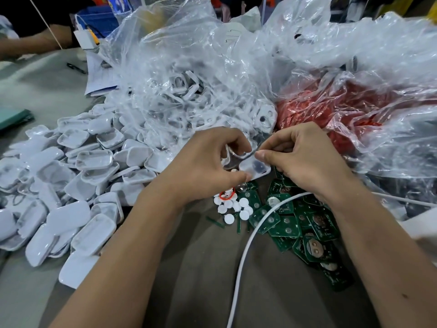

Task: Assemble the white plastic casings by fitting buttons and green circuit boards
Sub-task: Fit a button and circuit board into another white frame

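Note:
My left hand (208,162) and my right hand (305,157) meet at the centre and both pinch one white plastic casing (254,169) with a dark round hole in it. Just below lie several round white buttons (233,207) and a small red ring (227,195). Green circuit boards (295,223) are heaped under and beside my right wrist. A large pile of white casings (78,185) spreads to the left, and more fill a clear plastic bag (189,91) behind my hands.
A white cable (246,249) runs from the bottom edge up across the boards. A clear bag with red contents (331,114) lies at the right. Another person's arm (30,43), a blue crate (99,17) and papers (99,76) are at the far left.

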A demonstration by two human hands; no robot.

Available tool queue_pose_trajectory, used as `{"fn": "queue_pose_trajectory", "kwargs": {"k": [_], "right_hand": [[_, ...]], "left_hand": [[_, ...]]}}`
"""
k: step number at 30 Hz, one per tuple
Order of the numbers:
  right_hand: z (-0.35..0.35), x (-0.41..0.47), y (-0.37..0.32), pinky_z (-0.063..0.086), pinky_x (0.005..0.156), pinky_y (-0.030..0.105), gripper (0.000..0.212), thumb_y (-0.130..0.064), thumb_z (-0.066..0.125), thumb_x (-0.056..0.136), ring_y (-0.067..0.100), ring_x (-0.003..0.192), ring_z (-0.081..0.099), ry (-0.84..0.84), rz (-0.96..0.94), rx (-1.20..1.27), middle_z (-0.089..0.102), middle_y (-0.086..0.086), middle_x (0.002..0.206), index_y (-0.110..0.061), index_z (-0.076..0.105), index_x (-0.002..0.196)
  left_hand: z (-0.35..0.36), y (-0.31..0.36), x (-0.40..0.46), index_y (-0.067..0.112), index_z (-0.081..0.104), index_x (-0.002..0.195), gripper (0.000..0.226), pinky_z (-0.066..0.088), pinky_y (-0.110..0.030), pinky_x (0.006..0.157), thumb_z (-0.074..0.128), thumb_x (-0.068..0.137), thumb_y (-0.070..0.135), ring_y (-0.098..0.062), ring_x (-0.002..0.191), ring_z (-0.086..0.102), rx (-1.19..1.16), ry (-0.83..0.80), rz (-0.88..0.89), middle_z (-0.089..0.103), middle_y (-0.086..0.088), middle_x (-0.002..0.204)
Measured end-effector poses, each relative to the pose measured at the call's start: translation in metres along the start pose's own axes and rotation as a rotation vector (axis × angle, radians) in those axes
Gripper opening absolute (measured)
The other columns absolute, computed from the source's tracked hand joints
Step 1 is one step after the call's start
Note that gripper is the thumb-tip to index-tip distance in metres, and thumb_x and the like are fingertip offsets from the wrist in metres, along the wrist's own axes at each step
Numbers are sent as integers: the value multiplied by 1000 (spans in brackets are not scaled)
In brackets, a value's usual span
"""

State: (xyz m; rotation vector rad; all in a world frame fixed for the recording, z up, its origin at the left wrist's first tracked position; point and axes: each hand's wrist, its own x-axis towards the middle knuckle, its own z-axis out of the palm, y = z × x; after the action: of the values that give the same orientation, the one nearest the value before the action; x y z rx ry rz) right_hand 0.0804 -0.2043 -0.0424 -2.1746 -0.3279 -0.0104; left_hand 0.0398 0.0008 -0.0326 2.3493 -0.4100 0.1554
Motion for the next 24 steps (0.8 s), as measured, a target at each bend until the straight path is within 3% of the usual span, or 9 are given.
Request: {"fn": "queue_pose_trajectory", "kwargs": {"k": [2, 7, 19, 24], "right_hand": [[1, -1, -1, 58, 71, 21, 11, -26, 91, 79, 0, 69, 72, 4, -9, -14, 75, -14, 71, -27, 80, 78], [1, -2, -3, 47, 55, 8, 21, -27, 95, 73, -3, 58, 67, 42, -40, -65, 72, -14, 63, -25, 75, 73], [-3, -1, 1, 45, 53, 8, 16, -38, 84, 86, -2, 59, 64, 120, -19, -118, 70, -12, 63, -26, 79, 76], [-8, -1, -2, 51, 63, 18, 11, -25, 88, 83, 6, 67, 67, 81, -24, -121, 72, -8, 70, -27, 78, 77]], "left_hand": [[4, 0, 0, 25, 69, 102, 38, 51, -33, 78, 91, 71, 31, -8, 86, 59, 38, -11, 11, 67, 10, 97], [9, 3, 2, 27, 69, 101, 42, 52, -38, 77, 88, 68, 43, -3, 84, 56, 65, 11, 22, 65, 11, 97], [16, 7, 3, 33, 66, 99, 40, 50, -32, 77, 85, 69, 52, -6, 88, 56, 187, 6, -59, 56, 13, 101], [19, 9, 3, 32, 66, 98, 38, 52, -33, 76, 82, 71, 54, -7, 85, 57, 197, 16, -112, 54, 12, 99]]}}
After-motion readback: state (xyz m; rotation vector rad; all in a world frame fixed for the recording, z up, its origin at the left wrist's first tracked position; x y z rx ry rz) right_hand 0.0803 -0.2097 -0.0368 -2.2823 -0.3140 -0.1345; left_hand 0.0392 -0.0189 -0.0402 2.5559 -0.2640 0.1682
